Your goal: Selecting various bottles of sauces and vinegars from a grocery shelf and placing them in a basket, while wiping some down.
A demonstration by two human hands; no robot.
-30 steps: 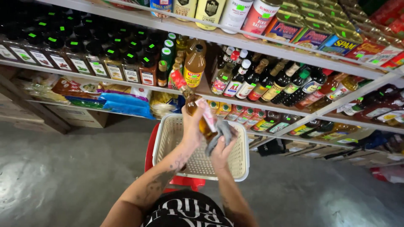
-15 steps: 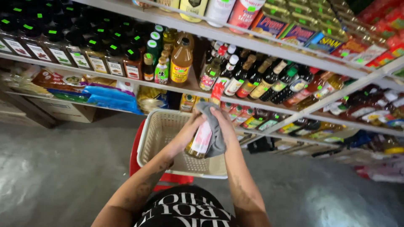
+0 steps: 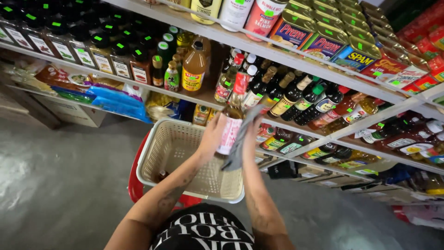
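My left hand (image 3: pixel 211 137) grips a glass bottle (image 3: pixel 230 125) with a red cap and a pale pink label, held upright in front of the middle shelf. My right hand (image 3: pixel 252 127) presses a grey cloth (image 3: pixel 240 141) against the bottle's right side. Both hands are above a cream plastic basket (image 3: pixel 157 143) that sits on a red stool (image 3: pixel 135 187). A small dark item lies in the basket's near left corner.
Shelves (image 3: pixel 152 88) of dark sauce bottles, jars and an amber vinegar bottle (image 3: pixel 193 70) run across the view. Tins line the top shelf (image 3: pixel 296 34). Blue packets (image 3: pixel 115 99) lie on the lower shelf at left. The floor is grey concrete (image 3: pixel 60 176).
The bottle has gone from tilted over the basket to upright and higher, closer to the shelf. The cloth has stayed against its side in my right hand.
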